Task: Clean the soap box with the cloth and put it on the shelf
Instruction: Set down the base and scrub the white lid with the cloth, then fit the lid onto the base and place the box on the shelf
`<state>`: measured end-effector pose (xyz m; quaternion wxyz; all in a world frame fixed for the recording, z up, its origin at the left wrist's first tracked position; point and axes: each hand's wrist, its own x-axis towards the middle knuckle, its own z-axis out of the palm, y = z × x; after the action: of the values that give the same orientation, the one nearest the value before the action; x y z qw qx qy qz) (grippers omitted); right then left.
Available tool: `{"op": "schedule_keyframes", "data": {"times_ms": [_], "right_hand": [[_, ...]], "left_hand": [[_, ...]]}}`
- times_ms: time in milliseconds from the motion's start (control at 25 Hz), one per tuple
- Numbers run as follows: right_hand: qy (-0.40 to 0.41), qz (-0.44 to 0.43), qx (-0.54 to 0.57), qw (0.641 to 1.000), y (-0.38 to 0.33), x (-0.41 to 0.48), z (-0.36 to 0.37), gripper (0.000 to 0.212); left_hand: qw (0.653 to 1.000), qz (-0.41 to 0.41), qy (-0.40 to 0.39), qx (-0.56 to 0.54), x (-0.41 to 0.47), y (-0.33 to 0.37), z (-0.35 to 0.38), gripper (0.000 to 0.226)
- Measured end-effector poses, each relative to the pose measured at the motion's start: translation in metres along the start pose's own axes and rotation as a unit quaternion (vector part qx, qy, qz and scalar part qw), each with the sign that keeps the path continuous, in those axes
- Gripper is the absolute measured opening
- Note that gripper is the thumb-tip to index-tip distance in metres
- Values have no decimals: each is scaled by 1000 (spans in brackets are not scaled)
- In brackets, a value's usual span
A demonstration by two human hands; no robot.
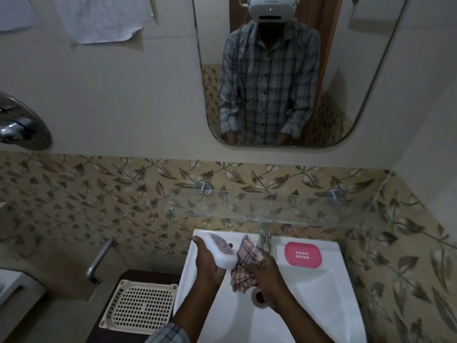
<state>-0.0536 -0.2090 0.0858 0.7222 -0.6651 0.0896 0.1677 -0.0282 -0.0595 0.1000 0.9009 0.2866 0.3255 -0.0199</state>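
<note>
Softly crumpled checked cloth (243, 273), smooth rounded soap box (223, 257)

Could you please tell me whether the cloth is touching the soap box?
Touching. The head view shows the cloth, held in the right hand, pressed against the end of the soap box in the left hand, no gap between them.

Glossy white plastic soap box (223, 254), checked woven cloth (247, 266), clear glass shelf (259, 206) w/ chrome pegs, shiny ceramic sink (321, 288).
</note>
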Motion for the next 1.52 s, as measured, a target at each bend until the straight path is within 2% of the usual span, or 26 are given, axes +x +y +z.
{"op": "schedule_keyframes", "data": {"times_ms": [40, 120, 240, 320, 400, 440, 480, 560, 600, 640, 720, 760, 840, 880, 960, 1040, 1080, 1160, 1240, 1320, 1360, 1400, 1440, 1520], "right_hand": [[36, 39, 35, 998, 6, 6, -4, 42], [59, 97, 66, 991, 17, 17, -7, 44], [51, 130, -23, 990, 24, 39, 3, 38], [67, 90, -152, 982, 22, 60, 19, 29], [81, -15, -297, 951, 15, 79, 37, 29], [102, -96, -379, 915, 14, 90, 45, 31], [128, -188, -468, 854, 19, 103, 53, 34], [167, -338, -604, 702, 34, 124, 65, 43], [145, -353, -659, 648, 45, 132, 72, 48], [96, -325, -702, 626, 58, 135, 78, 56], [-32, -183, -729, 659, 88, 135, 84, 83], [-63, -121, -731, 669, 100, 135, 85, 93], [-67, -72, -715, 692, 105, 141, 89, 98], [-68, -59, -692, 716, 94, 142, 94, 90], [-56, -54, -576, 814, 63, 139, 95, 68], [-28, -47, -386, 921, 32, 123, 80, 44], [-9, -65, -298, 952, 21, 106, 68, 30], [47, -121, -259, 957, 10, 72, 37, 12], [158, -146, -293, 932, 9, 50, -4, 14], [267, -89, -279, 918, 11, 39, -55, 7], [271, -24, -213, 939, 11, 34, -76, 13], [238, 37, -127, 962, 13, 28, -91, 20], [171, 81, -44, 981, 14, 21, -94, 24], [67, 103, 23, 992, 15, 11, -86, 24]], "left_hand": [[1000, -1, -3, -21, 6, 8, -5, 72], [999, -6, -2, -37, 12, 25, -29, 64], [997, -36, -6, -62, 4, 35, -74, 52], [997, -53, 14, -57, -12, 34, -95, 55], [997, -60, 7, -55, -23, 30, -111, 72], [996, -64, 15, -60, -24, 28, -119, 86], [994, -69, 21, -76, -25, 25, -127, 91], [991, -85, 29, -95, -23, 19, -136, 61], [989, -94, 47, -100, -20, 16, -142, 46], [988, -101, 67, -97, -16, 12, -147, 39], [987, -97, 94, -86, -10, 5, -152, 34], [989, -87, 97, -74, -8, 4, -150, 32], [990, -68, 87, -90, -5, 6, -140, 32], [989, -66, 77, -105, -2, 8, -132, 37], [991, -82, 28, -106, 0, 13, -112, 41], [990, -94, -17, -101, 7, 12, -97, 47], [991, -95, -32, -90, 10, 9, -87, 49], [992, -94, -46, -66, 15, 1, -59, 45], [989, -122, -43, -67, 18, -7, -38, 53], [992, -113, -53, -19, 23, -19, -33, 60], [994, -91, -54, 31, 26, -25, -37, 57], [992, -59, -46, 99, 27, -34, -37, 51], [989, -31, -50, 137, 27, -41, -35, 50], [985, -29, -68, 159, 24, -54, -23, 65]]}}
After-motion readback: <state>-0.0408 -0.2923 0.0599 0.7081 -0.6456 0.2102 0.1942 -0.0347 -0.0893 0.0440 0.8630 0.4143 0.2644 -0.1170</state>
